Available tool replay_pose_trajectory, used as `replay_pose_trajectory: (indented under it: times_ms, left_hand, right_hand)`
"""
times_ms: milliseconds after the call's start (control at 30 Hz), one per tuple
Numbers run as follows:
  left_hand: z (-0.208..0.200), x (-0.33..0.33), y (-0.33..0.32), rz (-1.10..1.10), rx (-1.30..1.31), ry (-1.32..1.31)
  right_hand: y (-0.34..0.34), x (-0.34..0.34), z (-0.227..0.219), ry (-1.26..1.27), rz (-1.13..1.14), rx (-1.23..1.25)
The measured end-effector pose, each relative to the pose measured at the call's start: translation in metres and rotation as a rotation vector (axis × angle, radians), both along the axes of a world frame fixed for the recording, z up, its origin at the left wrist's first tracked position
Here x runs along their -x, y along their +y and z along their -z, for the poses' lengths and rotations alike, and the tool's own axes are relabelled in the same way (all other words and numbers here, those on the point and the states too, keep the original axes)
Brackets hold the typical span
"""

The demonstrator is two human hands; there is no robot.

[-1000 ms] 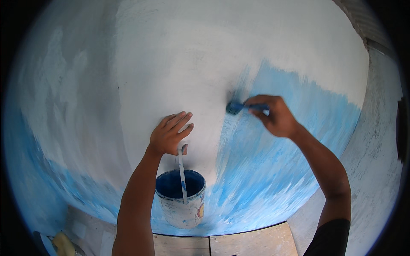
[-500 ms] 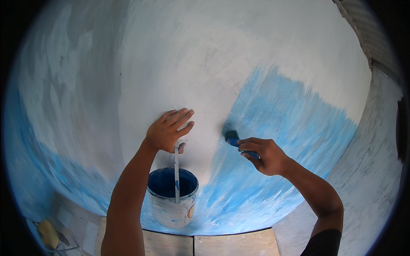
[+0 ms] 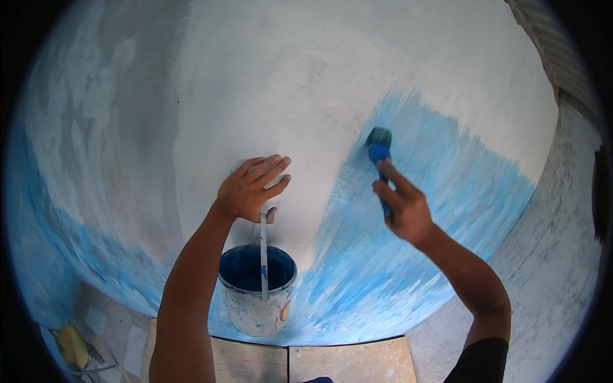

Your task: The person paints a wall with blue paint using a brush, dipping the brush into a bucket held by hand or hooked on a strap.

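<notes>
My left hand (image 3: pixel 251 185) leans on the painted wall (image 3: pixel 274 96), fingers spread. From its thumb hangs the handle of a white, paint-smeared bucket (image 3: pixel 255 313), dark blue inside. How much paint it holds cannot be made out. Closed round a blue-handled paintbrush (image 3: pixel 379 151), my right hand (image 3: pixel 408 207) is to the right of the left one. The dark bristles point up and touch or nearly touch the wall at the left edge of a light blue patch (image 3: pixel 440 172).
Wooden boards (image 3: pixel 351 362) lie below the bucket. A grey rough side wall (image 3: pixel 536 255) meets the painted one on the right, with a corrugated sheet (image 3: pixel 562 45) above. A yellowish object (image 3: pixel 73 345) lies on the floor at lower left.
My right hand and the paintbrush have moved up and to the right along the patch's edge, the bristles now pointing upward. My left hand and the bucket stay nearly in place.
</notes>
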State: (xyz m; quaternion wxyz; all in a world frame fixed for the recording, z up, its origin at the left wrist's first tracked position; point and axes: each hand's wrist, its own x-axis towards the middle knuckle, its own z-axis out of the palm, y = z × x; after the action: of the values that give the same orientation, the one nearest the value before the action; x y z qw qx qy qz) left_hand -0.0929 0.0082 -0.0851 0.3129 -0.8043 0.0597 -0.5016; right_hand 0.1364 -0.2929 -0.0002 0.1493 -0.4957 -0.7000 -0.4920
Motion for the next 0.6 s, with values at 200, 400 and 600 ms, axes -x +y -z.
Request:
replay_pose_trajectory:
  times_ms: [200, 400, 600]
  left_hand:
    - [0.000, 0.004, 0.001, -0.036, -0.008, 0.007]
    - [0.001, 0.001, 0.004, -0.011, -0.032, -0.014]
    - [-0.003, 0.000, 0.000, -0.005, -0.037, -0.006]
  right_hand:
    - [-0.011, 0.040, 0.027, 0.535, -0.109, 0.679]
    - [-0.002, 0.016, -0.079, 0.557, -0.297, -0.020]
    - [0.013, 0.004, -0.076, 0.125, -0.064, -0.327]
